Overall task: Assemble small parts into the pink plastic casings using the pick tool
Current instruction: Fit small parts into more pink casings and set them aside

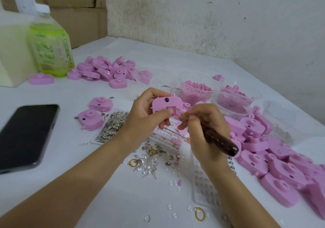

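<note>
a: containers first?
b: just behind the held pink casing [165, 106], a clear tub [186, 94] heaped with tiny pink pellets. behind-right of the casing, a second clear tub [232, 112] holding pink bits, too blurred to name. behind-left, a clear cup [139, 72] with one pink part inside. left of the casing and lower, a shallow tray [95, 141] full of small metal contacts.
a: any writing?
b: far behind-left of the casing, a green bottle [51, 51]; label too blurred to read.
a: grips?
b: left hand [146, 115] wrapped round the casing, thumb on its face, up off the table [98, 192]. right hand [205, 132] pinching the pick tool [219, 141], dark handle through the palm, metal tip at the casing's slot.
a: more casings?
b: heaped in a pile [281, 157] right of the held one.
</note>
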